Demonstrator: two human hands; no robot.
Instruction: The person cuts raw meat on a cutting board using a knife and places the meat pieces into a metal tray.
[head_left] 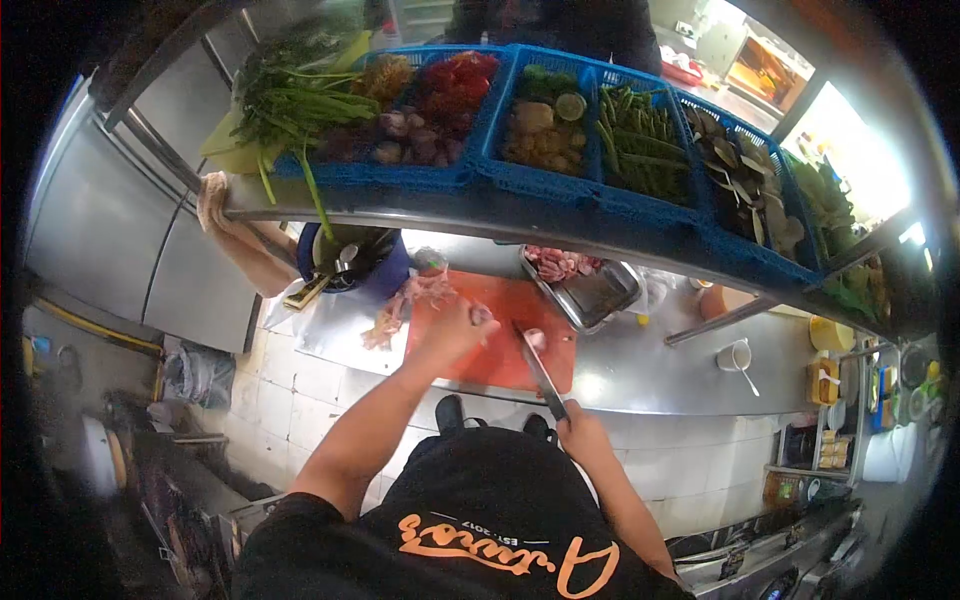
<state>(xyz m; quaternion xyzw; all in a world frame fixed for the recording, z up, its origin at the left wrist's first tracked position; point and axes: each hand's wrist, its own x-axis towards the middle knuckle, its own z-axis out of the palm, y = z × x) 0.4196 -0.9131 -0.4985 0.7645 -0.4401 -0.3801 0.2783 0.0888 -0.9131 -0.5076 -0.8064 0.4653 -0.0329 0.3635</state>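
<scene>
My right hand (582, 434) grips the handle of a kitchen knife (541, 372), its blade pointing away from me over the orange cutting board (490, 372). Beside the blade, a small pale pink piece of raw meat (535, 338) lies on the board. Above the board's middle, my left hand (462, 335) is closed with a small pinkish piece (482, 315) at its fingers; it looks like raw meat, though blur hides detail. Pale raw trimmings (405, 302) are heaped at the board's left edge. Cut raw meat (562, 264) fills the far end of a metal tray (608, 298) behind the board.
A dark blue bucket (375, 272) with utensils stands left of the board. An overhead shelf (430, 215) carries blue baskets (545, 182) of vegetables and spoons. On the steel counter (660, 375) at right stands a white cup (735, 355) with a spoon. A cloth (212, 200) hangs at left.
</scene>
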